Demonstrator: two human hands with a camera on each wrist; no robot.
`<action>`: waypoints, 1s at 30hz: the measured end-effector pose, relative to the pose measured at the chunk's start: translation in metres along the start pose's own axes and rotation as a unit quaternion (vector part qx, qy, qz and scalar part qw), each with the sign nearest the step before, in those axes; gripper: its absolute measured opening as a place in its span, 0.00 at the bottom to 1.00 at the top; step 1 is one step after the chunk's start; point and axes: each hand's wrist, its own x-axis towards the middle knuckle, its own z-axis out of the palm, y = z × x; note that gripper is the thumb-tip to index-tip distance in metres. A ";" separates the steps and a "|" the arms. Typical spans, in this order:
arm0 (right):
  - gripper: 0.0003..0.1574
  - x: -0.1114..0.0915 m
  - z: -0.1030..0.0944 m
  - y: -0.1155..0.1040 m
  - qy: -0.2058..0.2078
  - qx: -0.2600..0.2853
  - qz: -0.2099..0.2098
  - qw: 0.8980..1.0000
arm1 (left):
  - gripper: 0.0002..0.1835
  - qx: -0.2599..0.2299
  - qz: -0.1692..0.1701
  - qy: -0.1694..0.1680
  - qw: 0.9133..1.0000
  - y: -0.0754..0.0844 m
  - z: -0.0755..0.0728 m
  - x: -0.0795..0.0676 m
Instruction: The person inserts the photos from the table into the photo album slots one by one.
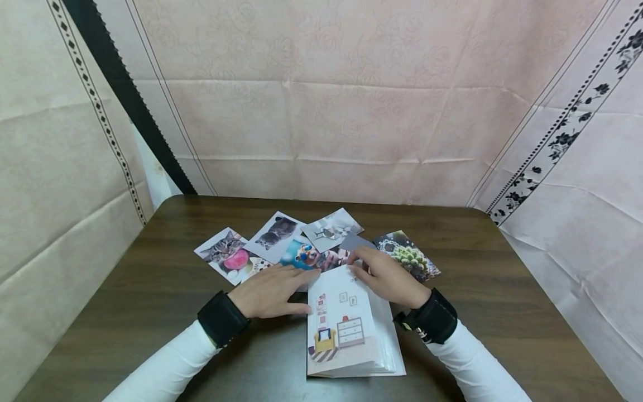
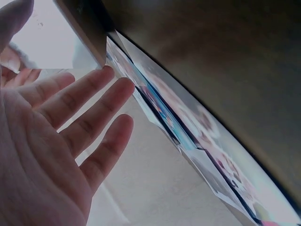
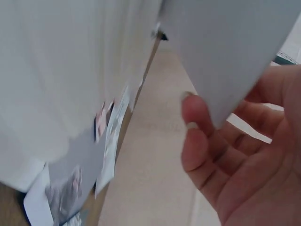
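Observation:
A photo album (image 1: 346, 340) with drawn furniture on its white cover lies near the middle of the table. Its cover is partly raised along the right side, and clear-edged pages show beneath. My right hand (image 1: 392, 276) pinches the cover's upper right corner; in the right wrist view, thumb and fingers hold the pale cover (image 3: 225, 52) at its corner. Along the album's left edge lies my left hand (image 1: 273, 290), fingers extended, with the fingertips at the edge. The left wrist view shows that hand (image 2: 61, 122) with spread, fairly straight fingers and nothing gripped.
Loose photos overlap behind the album: a kitten print (image 1: 221, 251), a dark cat print (image 1: 275, 234), a pale print (image 1: 334, 228) and a bright blue cartoon print (image 1: 301, 254). A succulent print (image 1: 409, 257) lies at the right. Patterned cloth (image 1: 321, 123) hangs beyond the brown table (image 1: 125, 312).

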 end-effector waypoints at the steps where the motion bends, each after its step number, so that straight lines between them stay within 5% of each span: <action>1: 0.11 0.000 0.000 -0.001 0.003 0.021 -0.004 1.000 | 0.45 -0.004 -0.002 0.000 1.000 0.000 0.000 0.000; 16: 0.20 0.001 0.006 -0.015 0.009 0.250 -0.004 0.968 | 0.46 -0.068 -0.008 0.011 0.998 -0.003 0.002 0.003; 30: 0.37 -0.002 0.012 -0.023 -0.047 0.236 -0.021 0.970 | 0.42 -0.235 -0.032 0.059 0.970 0.006 -0.006 0.005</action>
